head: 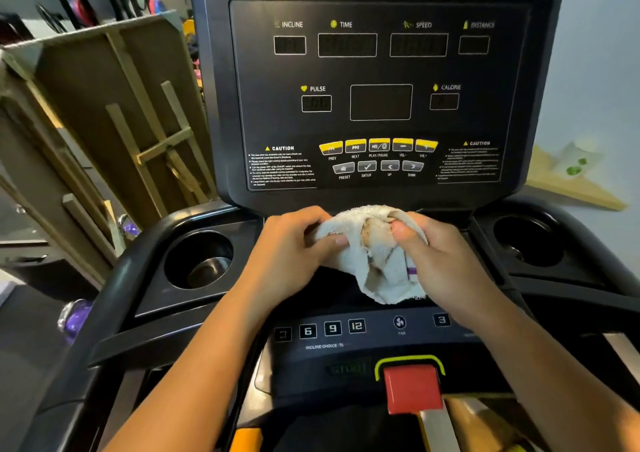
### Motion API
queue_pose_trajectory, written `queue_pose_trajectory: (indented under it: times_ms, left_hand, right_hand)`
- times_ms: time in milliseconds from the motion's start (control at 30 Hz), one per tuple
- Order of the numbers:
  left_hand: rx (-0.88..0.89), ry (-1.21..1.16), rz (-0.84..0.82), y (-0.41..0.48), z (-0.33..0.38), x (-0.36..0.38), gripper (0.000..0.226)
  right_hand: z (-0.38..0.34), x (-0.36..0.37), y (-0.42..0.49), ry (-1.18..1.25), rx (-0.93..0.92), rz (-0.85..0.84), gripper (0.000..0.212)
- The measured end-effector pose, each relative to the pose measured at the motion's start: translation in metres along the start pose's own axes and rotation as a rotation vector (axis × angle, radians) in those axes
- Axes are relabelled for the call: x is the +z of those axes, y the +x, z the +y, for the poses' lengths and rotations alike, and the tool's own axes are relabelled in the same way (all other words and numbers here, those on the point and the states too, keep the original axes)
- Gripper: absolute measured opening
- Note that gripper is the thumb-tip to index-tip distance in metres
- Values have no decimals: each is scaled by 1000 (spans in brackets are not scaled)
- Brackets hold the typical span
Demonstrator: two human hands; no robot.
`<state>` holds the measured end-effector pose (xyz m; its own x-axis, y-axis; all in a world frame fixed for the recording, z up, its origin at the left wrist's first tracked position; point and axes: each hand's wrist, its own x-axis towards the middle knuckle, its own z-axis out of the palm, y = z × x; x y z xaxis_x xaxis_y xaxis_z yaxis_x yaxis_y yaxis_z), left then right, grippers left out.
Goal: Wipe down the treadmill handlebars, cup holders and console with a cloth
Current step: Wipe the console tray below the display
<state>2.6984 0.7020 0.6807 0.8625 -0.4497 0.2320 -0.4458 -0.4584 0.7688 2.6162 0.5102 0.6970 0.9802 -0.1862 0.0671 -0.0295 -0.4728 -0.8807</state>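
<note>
Head view: the cloth (377, 254), a pale towelling rag with a brownish stain and a small purple stripe, is bunched between both hands in the middle of the treadmill, above the dark shelf between the upright console (381, 105) and the lower button strip (332, 328). The left hand (294, 243) pinches its left edge, thumb on top, and the right hand (446, 254) grips the right side, thumb pressed into the folds. A loose tail hangs down towards the button strip. Wadded like this, the cloth has no clear long axis.

The console face rises just ahead of and above the knuckles, its bottom edge close behind the cloth, so a forward and upward reach with either hand would meet it. I judge the cloth is being refolded to a cleaner face before the next wipe.

The left cup holder (199, 261) sits beside the left hand and the right cup holder (526, 240) beside the right hand, each nearer its own side. The left handlebar (114, 295) and the right handlebar (571, 299) run back along the outer edges towards the person.

Below the button strip sits a red safety key (412, 387). Off the treadmill's left side lean folded wooden boards (121, 112), with a purple dumbbell (74, 316) near the floor; off its right side lies a yellow board (571, 188) against a pale wall.
</note>
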Motion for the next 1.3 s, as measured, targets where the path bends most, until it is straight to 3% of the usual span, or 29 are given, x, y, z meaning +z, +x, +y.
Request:
queue_pose_trajectory:
  times_ms: [67,200,233,333,367,433,500,567,633,700,767,867,1033,1200,1300]
  left_hand:
    - [8,-35,7,0,2,0,8]
    - [60,-34,33,4,14,2,12]
    - [65,-39,46,5,18,2,13]
    - [9,-46,81,10,25,0,13]
    - [-19,-46,93,10,26,-2,13]
    - [-40,-34,173,10,24,-4,20]
    - [-22,48,374,8,22,-6,29]
    - [-15,69,522,3,29,-4,22]
    - [-20,-81,393,-3,40,6,17]
    - [-43,-235,148,-9,49,21,31]
    - [-64,-229,74,-12,49,31,48]
    - [-110,-265,125,-13,44,33,46]
    - [-154,-340,224,-12,48,29,4]
    - [-136,-340,340,-6,37,17,28]
    - [-202,-587,392,1,33,5,26]
  right_hand:
    - [-2,-2,1,82,11,-71,22]
    - [-14,-3,3,134,-46,-70,66]
    - [-18,-3,3,114,-48,-58,64]
    - [-24,-3,9,62,-73,9,15]
    - [-22,-5,12,72,-75,31,9]
    - [-18,-9,16,177,-38,74,12]
    - [-14,-11,18,329,5,144,14]
    - [-13,-10,17,389,-2,216,16]
    - [-16,-4,15,430,-10,206,14]
    - [-20,4,11,526,20,110,17]
    - [-22,6,12,617,102,36,36]
    - [-19,2,12,688,204,-59,52]
    - [-15,1,10,759,229,-201,50]
    - [-13,-7,10,796,274,-123,58]
    - [-13,-14,11,785,294,-16,58]
